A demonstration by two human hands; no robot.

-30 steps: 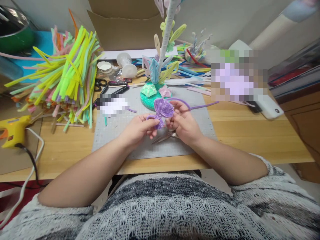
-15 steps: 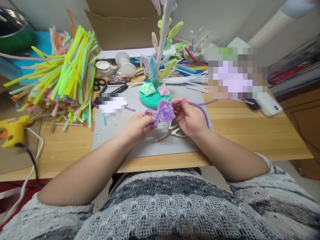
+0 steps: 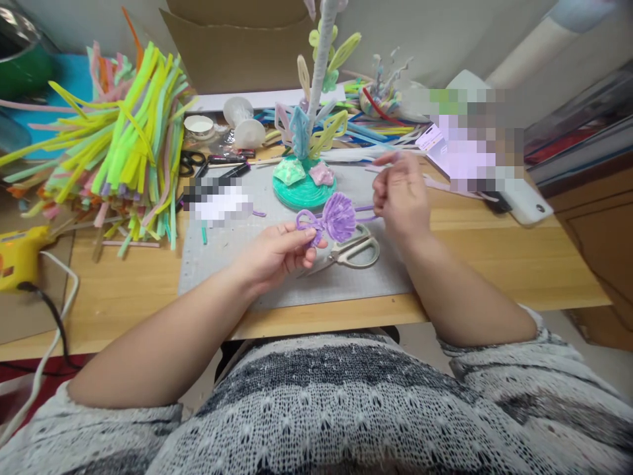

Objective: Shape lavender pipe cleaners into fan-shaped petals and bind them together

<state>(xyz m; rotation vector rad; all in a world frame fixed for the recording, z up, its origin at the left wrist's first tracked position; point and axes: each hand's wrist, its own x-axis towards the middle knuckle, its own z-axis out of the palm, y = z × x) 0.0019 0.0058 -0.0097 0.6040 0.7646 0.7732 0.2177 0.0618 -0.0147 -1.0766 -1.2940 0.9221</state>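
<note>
My left hand (image 3: 279,254) pinches a purple pipe cleaner piece between thumb and fingers, at a small loop beside a fan-shaped, shell-like part (image 3: 339,218). From that part purple strands (image 3: 364,210) run right to my right hand (image 3: 404,201). This hand is raised, with its lower fingers curled where the strands end and its index finger stretching left; the exact grip is partly hidden. Scissors (image 3: 357,252) with pale handles lie under the piece on a grey cutting mat (image 3: 277,290). Behind it stands a round green base (image 3: 304,194) with a green and a pink star on top.
A white-wrapped post (image 3: 322,66) with pipe-cleaner leaves and flowers rises from the base. Left are a large bundle of pipe cleaners (image 3: 133,132) and a yellow glue gun (image 3: 22,257) with its cord. Markers (image 3: 232,177), spools (image 3: 244,122) and a phone (image 3: 459,148) lie further back.
My right hand has moved right and up, away from the fan-shaped part, along the purple strands. My left hand keeps its pinch, and the piece has shifted slightly right. The scissors are more exposed.
</note>
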